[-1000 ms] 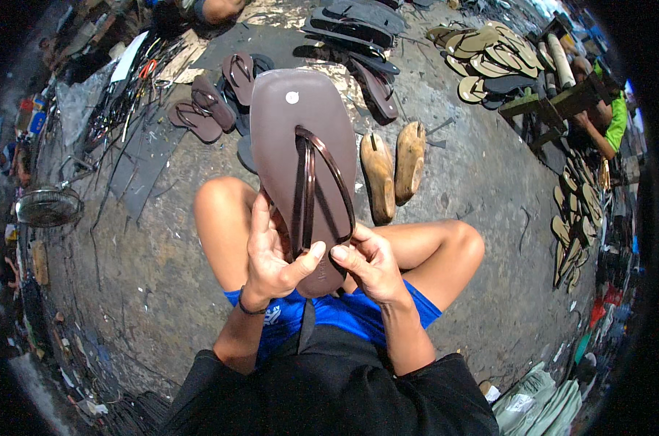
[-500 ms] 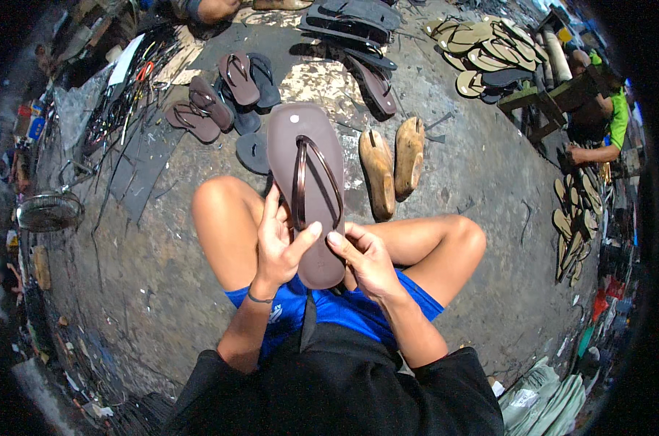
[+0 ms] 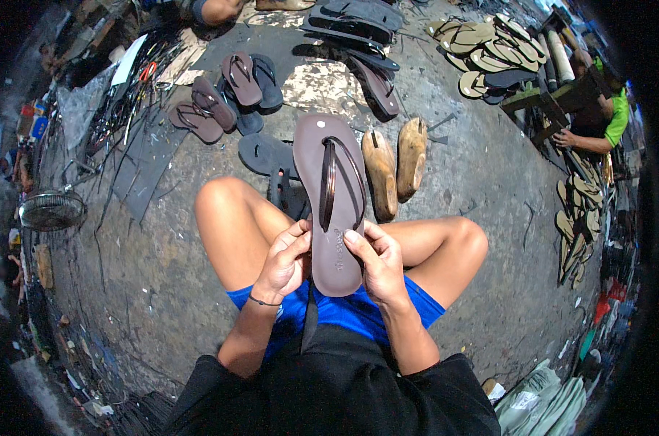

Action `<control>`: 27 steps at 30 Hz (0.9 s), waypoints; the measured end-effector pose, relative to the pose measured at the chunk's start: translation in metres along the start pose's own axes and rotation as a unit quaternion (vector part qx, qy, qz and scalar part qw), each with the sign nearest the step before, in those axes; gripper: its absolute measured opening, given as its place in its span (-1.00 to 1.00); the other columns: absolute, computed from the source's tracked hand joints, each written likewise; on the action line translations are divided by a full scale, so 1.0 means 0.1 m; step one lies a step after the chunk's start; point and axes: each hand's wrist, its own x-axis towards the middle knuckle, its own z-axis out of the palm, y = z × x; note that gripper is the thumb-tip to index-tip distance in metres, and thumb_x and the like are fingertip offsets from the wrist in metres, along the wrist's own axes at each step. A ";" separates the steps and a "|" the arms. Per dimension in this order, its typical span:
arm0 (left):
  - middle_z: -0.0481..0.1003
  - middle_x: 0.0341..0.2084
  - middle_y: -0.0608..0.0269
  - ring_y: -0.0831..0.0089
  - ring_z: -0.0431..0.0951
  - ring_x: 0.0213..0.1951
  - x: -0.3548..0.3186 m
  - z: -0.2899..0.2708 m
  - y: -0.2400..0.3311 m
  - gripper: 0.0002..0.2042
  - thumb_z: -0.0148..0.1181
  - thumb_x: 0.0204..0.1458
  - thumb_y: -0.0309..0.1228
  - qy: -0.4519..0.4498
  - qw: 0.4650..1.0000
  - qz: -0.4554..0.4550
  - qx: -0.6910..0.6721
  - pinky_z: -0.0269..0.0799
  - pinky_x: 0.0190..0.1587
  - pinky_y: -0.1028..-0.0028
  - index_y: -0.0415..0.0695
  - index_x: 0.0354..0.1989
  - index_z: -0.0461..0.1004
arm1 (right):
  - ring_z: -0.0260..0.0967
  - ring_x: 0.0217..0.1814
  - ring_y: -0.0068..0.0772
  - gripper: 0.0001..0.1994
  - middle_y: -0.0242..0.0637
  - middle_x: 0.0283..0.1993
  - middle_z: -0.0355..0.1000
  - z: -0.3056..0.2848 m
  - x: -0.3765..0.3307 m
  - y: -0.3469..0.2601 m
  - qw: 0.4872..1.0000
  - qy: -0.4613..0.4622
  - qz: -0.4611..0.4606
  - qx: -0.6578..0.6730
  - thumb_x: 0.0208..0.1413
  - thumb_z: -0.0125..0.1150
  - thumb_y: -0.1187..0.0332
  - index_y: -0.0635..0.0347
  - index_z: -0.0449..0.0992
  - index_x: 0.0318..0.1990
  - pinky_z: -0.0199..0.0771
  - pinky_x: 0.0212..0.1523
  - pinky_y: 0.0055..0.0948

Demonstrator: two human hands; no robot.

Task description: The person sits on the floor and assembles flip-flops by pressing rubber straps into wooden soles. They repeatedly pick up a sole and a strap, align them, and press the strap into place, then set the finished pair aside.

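A brown flip-flop [image 3: 342,247] with glossy dark straps is held up in front of me, toe end away and heel toward my lap. My left hand [image 3: 287,260] grips its left edge near the heel, thumb and fingers pinched together. On the opposite edge, my right hand [image 3: 379,261] is closed with its thumb on the footbed. Just beyond, a dark grey sole [image 3: 260,154] lies on the floor, partly covered by the flip-flop. To the right of the toe lie two wooden shoe lasts [image 3: 412,156], side by side.
Brown and dark flip-flops [image 3: 198,116] lie ahead left; dark soles [image 3: 355,25] are stacked at the far middle. Beige flip-flops [image 3: 482,43] pile at the far right, near a wooden bench [image 3: 558,102] and a person in a green sleeve [image 3: 617,120]. A fan [image 3: 52,209] stands left.
The flip-flop has moved right and slightly toward me, and turned a little. My left thumb has shifted off the footbed to its edge. The co-worker's hand has moved up to the bench.
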 end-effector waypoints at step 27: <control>0.52 -0.03 0.02 0.25 0.55 -0.01 0.03 -0.24 0.00 -0.60 0.15 0.14 -0.33 -0.023 0.991 -0.117 -0.058 0.48 0.12 0.25 -0.32 0.09 0.39 | 0.45 -0.09 -0.56 -0.69 -0.20 -0.06 0.48 0.16 -0.16 0.12 0.991 0.021 -0.117 -0.058 0.20 0.20 0.53 0.45 0.38 0.07 0.51 -0.06 -0.56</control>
